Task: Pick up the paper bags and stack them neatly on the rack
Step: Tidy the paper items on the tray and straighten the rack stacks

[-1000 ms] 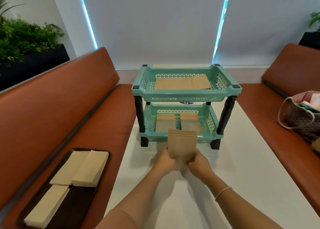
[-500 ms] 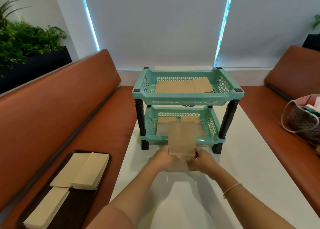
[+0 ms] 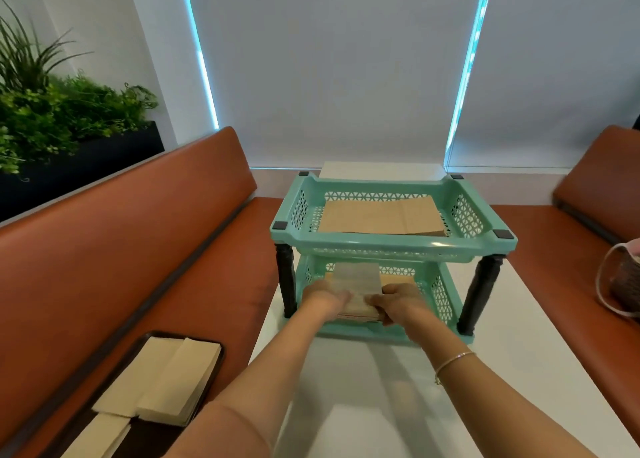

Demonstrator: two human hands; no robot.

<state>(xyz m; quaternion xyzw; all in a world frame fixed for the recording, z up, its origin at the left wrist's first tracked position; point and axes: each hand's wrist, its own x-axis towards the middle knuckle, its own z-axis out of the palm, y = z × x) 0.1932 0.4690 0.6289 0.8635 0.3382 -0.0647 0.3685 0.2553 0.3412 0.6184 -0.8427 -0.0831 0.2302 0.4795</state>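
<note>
Left hand (image 3: pixel 325 298) and right hand (image 3: pixel 398 300) gripping a stack of paper bags (image 3: pixel 358 293) by its sides, centre frame, stack partly inside lower tier of teal rack (image 3: pixel 391 246), more bags (image 3: pixel 381 219) on upper tier, black tray (image 3: pixel 214 371) lower left

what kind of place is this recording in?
Probably a cafe or restaurant booth: two facing orange-brown padded benches flank a long white table, with a planter of greenery behind one bench. A black tray of paper bags fits food service.
</note>
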